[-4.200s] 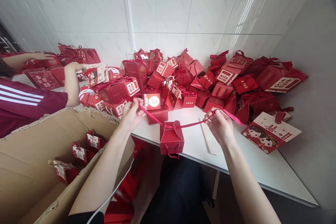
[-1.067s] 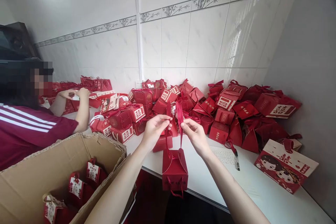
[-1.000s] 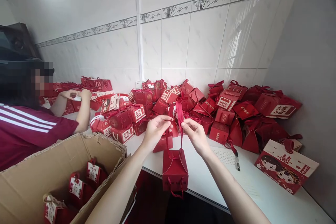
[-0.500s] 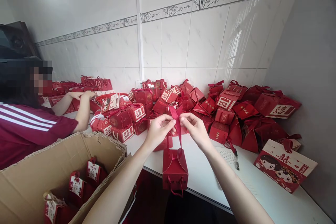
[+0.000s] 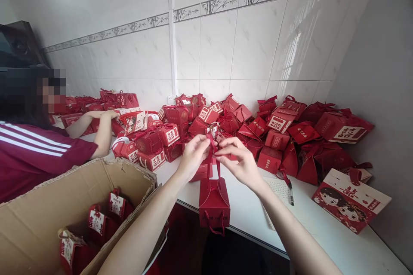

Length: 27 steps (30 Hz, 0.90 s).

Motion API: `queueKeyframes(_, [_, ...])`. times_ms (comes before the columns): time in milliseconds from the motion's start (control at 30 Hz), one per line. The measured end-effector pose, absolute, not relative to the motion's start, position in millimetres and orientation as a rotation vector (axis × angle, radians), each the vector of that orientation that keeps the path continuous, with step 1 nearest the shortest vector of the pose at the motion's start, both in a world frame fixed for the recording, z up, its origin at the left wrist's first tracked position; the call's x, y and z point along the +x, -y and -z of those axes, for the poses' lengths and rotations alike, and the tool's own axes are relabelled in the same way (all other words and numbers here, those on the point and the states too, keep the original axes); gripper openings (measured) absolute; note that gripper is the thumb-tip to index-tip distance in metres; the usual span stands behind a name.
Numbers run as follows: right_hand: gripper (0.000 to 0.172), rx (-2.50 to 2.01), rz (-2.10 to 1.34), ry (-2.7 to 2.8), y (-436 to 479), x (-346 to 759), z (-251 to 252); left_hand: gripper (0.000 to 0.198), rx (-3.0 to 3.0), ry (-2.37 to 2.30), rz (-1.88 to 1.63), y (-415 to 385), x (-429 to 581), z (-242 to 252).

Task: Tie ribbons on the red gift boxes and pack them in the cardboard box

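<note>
A small red gift box [image 5: 214,203] hangs at the front edge of the white table [image 5: 325,233], held up by its red ribbon [image 5: 213,151]. My left hand [image 5: 192,155] pinches the ribbon from the left, fingers closed on it. From the right, my right hand [image 5: 239,161] pinches the same ribbon, and the fingertips of both hands meet above the box. A twisted red cord dangles under the box.
A big heap of red gift boxes [image 5: 258,131] fills the table's back against the tiled wall. An open cardboard carton [image 5: 58,206] with several tagged boxes stands at lower left. A person in a maroon striped shirt [image 5: 35,154] works at the left. A pen [image 5: 290,191] lies on paper; a flat printed box [image 5: 350,200] lies at right.
The ribbon was stretched wide sideways 4.2 s ago; since then my hands came together above the box and have drawn closer, working the ribbon into a fold. The camera tilted up.
</note>
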State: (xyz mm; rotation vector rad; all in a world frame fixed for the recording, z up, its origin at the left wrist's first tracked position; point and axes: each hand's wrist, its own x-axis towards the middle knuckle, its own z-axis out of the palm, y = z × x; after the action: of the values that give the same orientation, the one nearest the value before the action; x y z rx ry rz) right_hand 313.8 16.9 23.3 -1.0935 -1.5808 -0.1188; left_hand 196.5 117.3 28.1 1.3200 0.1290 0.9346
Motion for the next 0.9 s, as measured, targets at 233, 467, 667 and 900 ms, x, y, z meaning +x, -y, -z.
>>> queueKeyframes(233, [0.025,-1.174,-0.022,1.518,-17.8,312.8,-17.3,0.02,1.705,-0.14,-1.033,-118.8,192.9,-26.2])
queueKeyframes(467, [0.025,-1.062,-0.423,1.389,-22.5,315.0,-17.3,0.016,1.857,-0.127,-1.036,-114.8,189.5,-30.1])
queueKeyframes(667, [0.031,-1.096,-0.56,1.323,-22.0,314.4,-17.8,0.013,1.9,-0.087,-1.027,-113.8,188.0,-30.3])
queueKeyframes(900, [0.01,-1.38,-0.081,1.348,-26.0,309.8,-11.5,0.014,1.878,-0.063,-0.961,-108.2,187.3,-32.2])
